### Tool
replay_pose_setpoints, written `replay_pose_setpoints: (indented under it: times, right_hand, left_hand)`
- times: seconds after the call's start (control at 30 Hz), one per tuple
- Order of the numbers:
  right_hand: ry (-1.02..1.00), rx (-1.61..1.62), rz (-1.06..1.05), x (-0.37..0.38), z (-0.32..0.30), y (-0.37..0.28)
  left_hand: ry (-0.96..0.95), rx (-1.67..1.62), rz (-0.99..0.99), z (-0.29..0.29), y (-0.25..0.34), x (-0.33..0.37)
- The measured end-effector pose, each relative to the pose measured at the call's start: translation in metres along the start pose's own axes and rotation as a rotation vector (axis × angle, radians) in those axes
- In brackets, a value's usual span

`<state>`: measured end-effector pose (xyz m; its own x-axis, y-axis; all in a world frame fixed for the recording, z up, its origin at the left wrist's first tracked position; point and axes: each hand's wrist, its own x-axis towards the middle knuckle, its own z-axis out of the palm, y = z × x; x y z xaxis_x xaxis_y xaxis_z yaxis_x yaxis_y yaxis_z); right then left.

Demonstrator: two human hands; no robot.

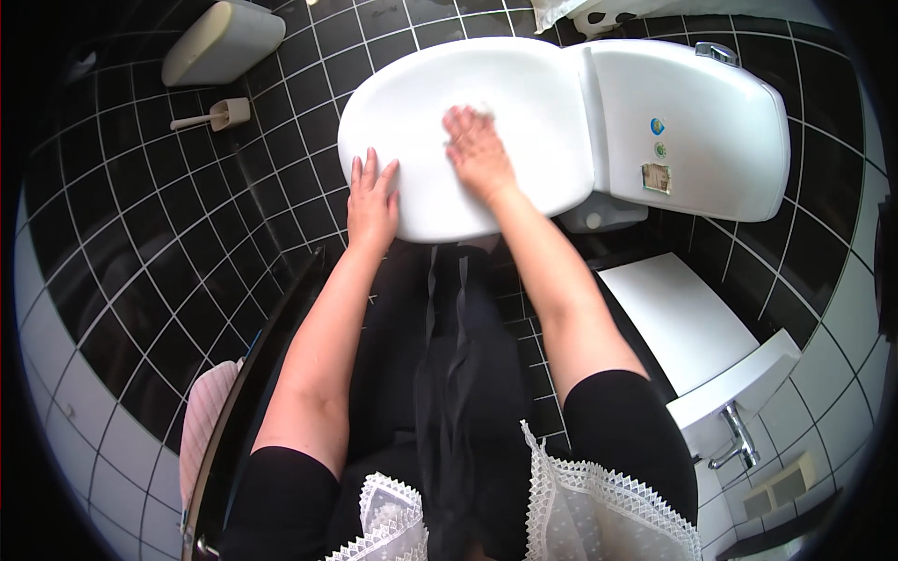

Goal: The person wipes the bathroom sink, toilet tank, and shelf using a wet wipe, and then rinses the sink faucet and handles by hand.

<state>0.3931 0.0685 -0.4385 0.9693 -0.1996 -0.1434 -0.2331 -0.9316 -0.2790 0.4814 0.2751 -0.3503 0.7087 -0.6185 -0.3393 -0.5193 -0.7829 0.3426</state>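
Observation:
A white toilet lies below me with its lid (421,84) down. My left hand (374,206) rests on the lid's near left edge, fingers spread and nothing in them. My right hand (479,154) presses on the middle of the lid, palm down, its fingers bent and slightly blurred. Something pale shows faintly at those fingertips, white against white, and I cannot make out what it is.
The white cistern (692,122) with a chrome flush lever (716,53) adjoins on the right. At the left are a toilet brush in its holder (230,114) and a white bin (224,42). A small basin (734,388) with a tap (736,439) sits lower right.

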Motion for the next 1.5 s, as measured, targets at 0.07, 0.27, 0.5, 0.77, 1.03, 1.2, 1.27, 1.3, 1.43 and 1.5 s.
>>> replay_pose_setpoints:
  times: [0.07, 0.27, 0.5, 0.77, 1.03, 1.2, 1.27, 1.3, 1.43, 1.5]
  right_hand:
    - [0.081, 0.271, -0.147, -0.046, 0.010, -0.049]
    - [-0.032, 0.348, -0.393, -0.146, -0.022, -0.023]
    - [0.251, 0.630, 0.927, -0.201, -0.102, -0.001]
    - [0.599, 2.532, 0.714, -0.248, -0.370, -0.070]
    - [0.996, 1.908, 0.799, -0.349, -0.470, -0.106]
    - [1.223, 1.477, 1.209, -0.447, -0.424, -0.093]
    - [1.402, 1.573, 1.338, -0.500, -0.417, -0.096]
    - [1.513, 1.618, 1.370, -0.530, -0.411, -0.095]
    - [1.594, 1.442, 1.465, -0.613, -0.387, -0.064]
    - [1.555, 1.218, 1.585, -0.636, -0.381, -0.040]
  left_hand:
    - [0.032, -0.082, 0.021, 0.002, -0.007, -0.003]
    - [0.040, -0.224, -0.023, -0.005, -0.004, -0.019]
    - [-0.099, -0.598, -0.020, -0.052, 0.074, -0.047]
    - [-0.894, -1.292, -0.104, -0.190, 0.245, -0.069]
    - [-1.223, -0.821, 0.553, -0.269, 0.393, -0.130]
    - [-1.320, -0.867, 0.587, -0.179, 0.450, -0.181]
    - [-1.369, -0.914, 0.421, -0.165, 0.476, -0.216]
    - [-1.372, -0.882, 0.416, -0.156, 0.492, -0.235]
    - [-1.316, -0.823, 0.437, -0.111, 0.526, -0.270]
    - [-1.276, -0.780, 0.455, -0.088, 0.539, -0.282]
